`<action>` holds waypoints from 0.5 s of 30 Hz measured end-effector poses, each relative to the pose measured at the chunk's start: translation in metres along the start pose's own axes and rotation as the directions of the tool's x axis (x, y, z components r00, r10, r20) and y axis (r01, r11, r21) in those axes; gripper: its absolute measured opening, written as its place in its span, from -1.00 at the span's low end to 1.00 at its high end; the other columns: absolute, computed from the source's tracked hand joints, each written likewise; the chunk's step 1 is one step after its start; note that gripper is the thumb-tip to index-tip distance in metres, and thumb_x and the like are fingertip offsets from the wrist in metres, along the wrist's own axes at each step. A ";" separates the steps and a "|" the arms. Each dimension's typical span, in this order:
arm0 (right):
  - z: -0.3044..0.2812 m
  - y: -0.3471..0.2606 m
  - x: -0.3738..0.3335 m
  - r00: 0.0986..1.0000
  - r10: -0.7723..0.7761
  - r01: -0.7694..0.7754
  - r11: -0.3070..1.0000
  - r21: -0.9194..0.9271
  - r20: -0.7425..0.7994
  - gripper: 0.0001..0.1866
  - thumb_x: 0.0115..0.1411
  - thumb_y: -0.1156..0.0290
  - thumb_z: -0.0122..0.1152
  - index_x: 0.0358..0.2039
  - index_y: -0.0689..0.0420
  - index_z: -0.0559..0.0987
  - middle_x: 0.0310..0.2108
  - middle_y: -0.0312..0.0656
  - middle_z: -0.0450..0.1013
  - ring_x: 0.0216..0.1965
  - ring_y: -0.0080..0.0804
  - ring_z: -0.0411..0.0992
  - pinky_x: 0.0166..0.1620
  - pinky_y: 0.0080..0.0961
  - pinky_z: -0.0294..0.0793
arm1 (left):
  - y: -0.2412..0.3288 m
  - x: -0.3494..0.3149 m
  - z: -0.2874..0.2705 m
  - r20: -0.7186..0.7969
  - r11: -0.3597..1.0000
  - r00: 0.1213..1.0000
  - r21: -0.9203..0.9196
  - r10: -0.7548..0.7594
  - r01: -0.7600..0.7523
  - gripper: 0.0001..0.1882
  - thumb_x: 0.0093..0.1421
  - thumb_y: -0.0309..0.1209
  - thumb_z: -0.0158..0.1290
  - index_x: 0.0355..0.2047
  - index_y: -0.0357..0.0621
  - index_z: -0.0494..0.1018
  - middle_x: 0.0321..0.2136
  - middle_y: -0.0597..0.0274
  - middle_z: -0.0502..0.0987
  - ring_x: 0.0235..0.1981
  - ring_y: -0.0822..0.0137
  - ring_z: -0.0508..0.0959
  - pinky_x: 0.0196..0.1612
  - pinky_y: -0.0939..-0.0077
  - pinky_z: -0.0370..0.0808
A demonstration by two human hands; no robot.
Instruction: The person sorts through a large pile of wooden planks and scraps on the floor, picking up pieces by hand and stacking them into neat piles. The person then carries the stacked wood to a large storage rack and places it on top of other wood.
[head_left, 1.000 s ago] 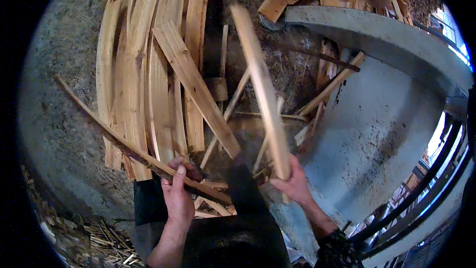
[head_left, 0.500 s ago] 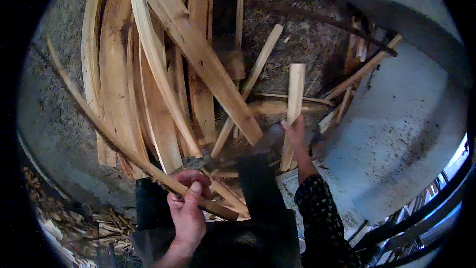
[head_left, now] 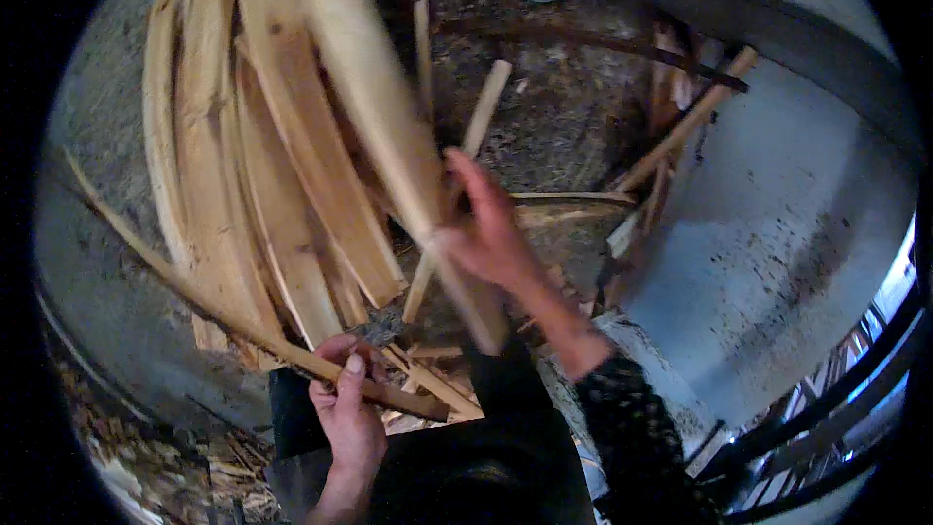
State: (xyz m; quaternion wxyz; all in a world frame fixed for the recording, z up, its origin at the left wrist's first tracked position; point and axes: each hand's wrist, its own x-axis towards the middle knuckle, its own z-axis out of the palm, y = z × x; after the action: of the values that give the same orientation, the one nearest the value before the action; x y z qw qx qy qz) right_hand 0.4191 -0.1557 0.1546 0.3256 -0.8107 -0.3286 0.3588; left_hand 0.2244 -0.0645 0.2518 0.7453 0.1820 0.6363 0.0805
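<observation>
A grey concrete slab [head_left: 777, 233] fills the view from 1 to 4 o'clock, its curved raised edge running across the top right. Left of it lies rough ground [head_left: 564, 126] strewn with bits of wood, and from 9 to 12 o'clock a heap of long pale wooden slats [head_left: 243, 194] lies fanned out, bowed by the lens. A dark curved rod [head_left: 603, 44] crosses the ground at about 1 o'clock, with thinner sticks [head_left: 680, 131] leaning against the slab's edge.

Near the centre, the right hand [head_left: 491, 233] is closed around a blurred pale plank [head_left: 389, 136] — fingers wrapped over its lower half, the plank running up toward 11 o'clock and its lower end pointing to 6. The sleeve [head_left: 632, 428] behind it is dark and patterned.

At 7 o'clock the left hand [head_left: 345, 408] grips a long thin strip [head_left: 224, 306] — thumb on top, fingers curled under — which stretches away toward 9 o'clock, touching the bottom of the slat heap.
</observation>
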 end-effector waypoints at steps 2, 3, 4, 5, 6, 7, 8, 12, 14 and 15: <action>0.036 0.012 -0.011 0.991 0.132 -0.132 0.989 0.060 0.006 -0.14 -0.12 0.14 0.20 0.08 0.27 -0.01 0.05 0.12 0.05 0.08 -0.03 0.05 0.09 -0.30 0.05 | 0.001 -0.002 -0.002 -0.034 1.000 0.999 -0.008 0.019 -0.019 -0.82 0.03 -0.46 -0.05 -0.33 -0.21 0.29 -0.50 0.25 0.37 -0.52 0.49 0.30 -0.45 0.65 0.24; 0.058 0.025 -0.025 0.986 0.155 -0.147 0.983 0.108 -0.066 -0.13 -0.11 0.14 0.20 0.09 0.28 -0.02 0.05 0.12 0.05 0.09 -0.07 0.04 0.09 -0.30 0.05 | 0.006 -0.005 0.003 -0.102 1.000 0.995 -0.018 0.023 -0.025 -0.82 0.03 -0.46 -0.04 -0.33 -0.20 0.29 -0.49 0.25 0.37 -0.52 0.49 0.30 -0.45 0.66 0.25; 0.077 0.036 -0.041 0.962 0.270 -0.261 0.950 0.174 -0.029 -0.15 -0.12 0.19 0.20 0.08 0.27 -0.02 0.03 0.10 0.09 0.06 -0.10 0.09 0.07 -0.30 0.09 | 0.005 -0.004 0.004 -0.070 0.999 0.997 -0.008 0.035 -0.036 -0.82 0.03 -0.46 -0.05 -0.32 -0.20 0.29 -0.49 0.25 0.37 -0.51 0.49 0.31 -0.44 0.66 0.25; 0.082 0.022 -0.037 0.934 0.351 -0.351 0.877 0.330 0.060 -0.16 -0.12 0.21 0.19 0.08 0.27 -0.02 0.01 0.09 0.11 0.05 -0.12 0.12 0.06 -0.31 0.10 | 0.003 -0.003 0.000 -0.049 0.999 0.998 0.005 0.047 -0.047 -0.81 0.03 -0.46 -0.05 -0.32 -0.20 0.29 -0.48 0.24 0.37 -0.51 0.49 0.31 -0.44 0.66 0.26; 0.086 0.006 -0.033 0.896 0.413 -0.438 0.769 0.467 0.161 -0.17 -0.12 0.23 0.18 0.08 0.27 -0.02 0.00 0.08 0.14 0.03 -0.13 0.15 0.05 -0.32 0.12 | 0.001 -0.002 -0.002 -0.030 0.998 0.998 0.017 0.059 -0.059 -0.81 0.03 -0.46 -0.05 -0.32 -0.20 0.28 -0.48 0.24 0.38 -0.50 0.49 0.32 -0.43 0.66 0.26; 0.093 -0.012 -0.030 0.882 0.440 -0.468 0.784 0.409 0.167 -0.21 -0.11 0.25 0.14 0.08 0.26 0.00 -0.02 0.06 0.16 0.02 -0.15 0.16 0.04 -0.34 0.14 | -0.004 -0.003 -0.006 -0.005 0.999 0.999 0.031 0.037 -0.037 -0.82 0.04 -0.46 -0.06 -0.32 -0.21 0.28 -0.48 0.24 0.38 -0.50 0.49 0.32 -0.43 0.66 0.27; 0.094 -0.031 -0.027 0.869 0.466 -0.493 0.793 0.356 0.165 -0.24 -0.10 0.26 0.11 0.07 0.25 0.02 -0.03 0.05 0.18 0.01 -0.17 0.17 0.03 -0.35 0.15 | -0.005 -0.004 -0.005 0.025 0.998 1.000 0.053 0.019 -0.020 -0.82 0.04 -0.46 -0.07 -0.32 -0.22 0.28 -0.48 0.24 0.38 -0.50 0.49 0.32 -0.43 0.66 0.27; 0.112 -0.005 -0.056 0.937 0.341 -0.345 0.887 0.306 0.068 -0.35 -0.06 0.27 0.08 0.04 0.21 0.13 -0.09 0.03 0.24 -0.06 -0.16 0.23 -0.01 -0.36 0.19 | -0.009 -0.001 -0.005 0.130 0.977 0.989 0.212 -0.066 0.037 -0.83 0.06 -0.46 -0.09 -0.32 -0.23 0.28 -0.47 0.26 0.39 -0.48 0.50 0.34 -0.39 0.65 0.31; 0.077 0.035 -0.063 0.949 0.314 -0.309 0.938 0.156 -0.005 -0.51 -0.04 0.31 0.09 -0.08 0.18 0.27 -0.17 -0.05 0.29 -0.17 -0.23 0.29 -0.11 -0.39 0.27 | -0.009 0.000 -0.001 0.124 0.961 0.989 0.275 -0.076 0.039 -0.83 0.06 -0.46 -0.08 -0.32 -0.24 0.29 -0.46 0.27 0.39 -0.47 0.50 0.36 -0.36 0.65 0.32; 0.053 0.063 -0.067 0.961 0.247 -0.250 0.968 -0.008 -0.121 -0.56 -0.05 0.32 0.09 -0.12 0.17 0.31 -0.19 -0.07 0.30 -0.19 -0.25 0.29 -0.13 -0.40 0.28 | -0.007 -0.001 0.002 0.151 0.956 0.984 0.288 -0.098 0.051 -0.84 0.06 -0.46 -0.07 -0.34 -0.25 0.32 -0.44 0.28 0.40 -0.45 0.51 0.37 -0.34 0.65 0.33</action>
State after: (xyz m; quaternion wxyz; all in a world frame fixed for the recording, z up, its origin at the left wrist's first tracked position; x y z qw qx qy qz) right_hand 0.3608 -0.2276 0.1030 0.2876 -0.8692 -0.2085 0.3438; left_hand 0.2254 -0.0712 0.2500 0.7640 0.2685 0.5842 -0.0545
